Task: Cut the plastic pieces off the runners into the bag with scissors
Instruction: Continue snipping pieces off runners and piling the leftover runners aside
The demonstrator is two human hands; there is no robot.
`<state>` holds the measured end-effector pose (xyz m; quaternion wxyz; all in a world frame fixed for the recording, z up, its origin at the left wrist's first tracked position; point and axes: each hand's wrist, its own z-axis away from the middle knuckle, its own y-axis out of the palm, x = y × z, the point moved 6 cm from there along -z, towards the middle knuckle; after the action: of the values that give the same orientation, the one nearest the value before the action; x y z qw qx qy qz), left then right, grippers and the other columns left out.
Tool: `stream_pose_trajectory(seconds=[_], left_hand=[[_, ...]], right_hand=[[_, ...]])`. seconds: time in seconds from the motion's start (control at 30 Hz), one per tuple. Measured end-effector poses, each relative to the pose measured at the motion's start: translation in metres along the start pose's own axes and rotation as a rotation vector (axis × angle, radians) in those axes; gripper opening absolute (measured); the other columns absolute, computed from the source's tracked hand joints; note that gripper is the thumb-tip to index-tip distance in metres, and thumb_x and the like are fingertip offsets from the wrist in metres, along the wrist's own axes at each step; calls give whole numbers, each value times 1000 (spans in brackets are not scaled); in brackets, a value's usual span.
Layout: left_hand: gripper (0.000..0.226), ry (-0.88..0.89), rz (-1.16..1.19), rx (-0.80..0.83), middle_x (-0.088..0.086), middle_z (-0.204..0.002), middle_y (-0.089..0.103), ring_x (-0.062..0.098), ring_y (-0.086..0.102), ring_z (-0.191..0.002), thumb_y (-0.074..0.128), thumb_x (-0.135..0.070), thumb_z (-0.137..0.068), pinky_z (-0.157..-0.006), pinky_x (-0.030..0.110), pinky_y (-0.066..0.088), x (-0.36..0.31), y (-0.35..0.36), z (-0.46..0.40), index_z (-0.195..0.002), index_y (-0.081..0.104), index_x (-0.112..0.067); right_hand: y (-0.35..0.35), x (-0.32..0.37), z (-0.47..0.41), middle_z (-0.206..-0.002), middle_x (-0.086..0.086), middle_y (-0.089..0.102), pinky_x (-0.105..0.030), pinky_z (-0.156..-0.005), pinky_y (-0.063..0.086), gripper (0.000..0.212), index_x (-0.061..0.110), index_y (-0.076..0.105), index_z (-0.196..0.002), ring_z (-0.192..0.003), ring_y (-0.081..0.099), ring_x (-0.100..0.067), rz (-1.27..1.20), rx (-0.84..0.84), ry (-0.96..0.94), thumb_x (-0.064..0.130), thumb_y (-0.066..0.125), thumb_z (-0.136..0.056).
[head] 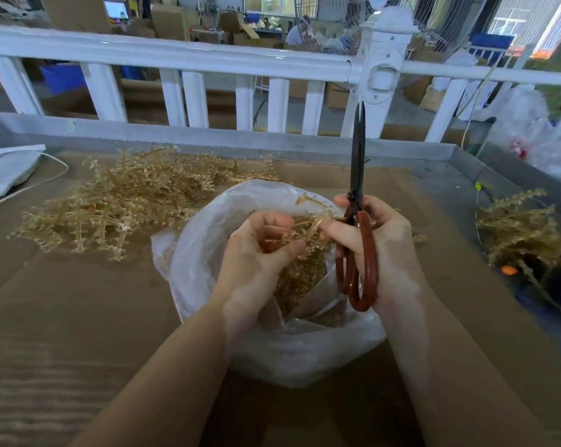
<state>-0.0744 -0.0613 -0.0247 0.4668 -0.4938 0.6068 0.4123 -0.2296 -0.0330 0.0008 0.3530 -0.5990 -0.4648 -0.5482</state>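
A clear plastic bag point(201, 240) stands open on the cardboard-covered table, with several small amber plastic pieces point(300, 279) inside. Over its mouth my left hand point(256, 256) pinches an amber runner point(308, 227) with pieces still on it. My right hand point(385, 240) grips the scissors point(358, 195) by their red-brown handles, the dark blades nearly closed and pointing up and away. The fingertips of that hand also touch the runner's right end. A heap of amber runners point(118, 201) lies on the table behind and left of the bag.
A second, darker heap of runners point(524, 230) sits at the right edge. A white flat object with a cable point(8, 169) lies at far left. A white railing point(208, 59) runs behind the table's grey rim point(240, 137). Clear bags point(531, 124) pile at far right.
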Motion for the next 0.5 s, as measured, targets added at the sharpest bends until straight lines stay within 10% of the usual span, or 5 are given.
stream_pose_trajectory(seconds=[0.37, 0.5], left_hand=[[46, -224, 309, 23, -3, -92, 70, 12, 70, -84, 83, -33, -63, -69, 24, 53, 7, 3, -8, -104, 66, -23], [8, -133, 272, -61, -7, -75, 68, 4, 63, -69, 68, -19, -81, -62, 17, 50, -2, 1, -14, -81, 75, -24]], right_hand=[[4, 3, 2, -70, 4, 72, -14, -55, 50, 31, 18, 66, -100, -60, 67, -7, 101, 135, -26, 2, 75, -75], [9, 10, 5, -70, 3, 72, -10, -59, 49, 31, 17, 67, -99, -69, 69, -8, 165, 195, -60, 3, 76, -74]])
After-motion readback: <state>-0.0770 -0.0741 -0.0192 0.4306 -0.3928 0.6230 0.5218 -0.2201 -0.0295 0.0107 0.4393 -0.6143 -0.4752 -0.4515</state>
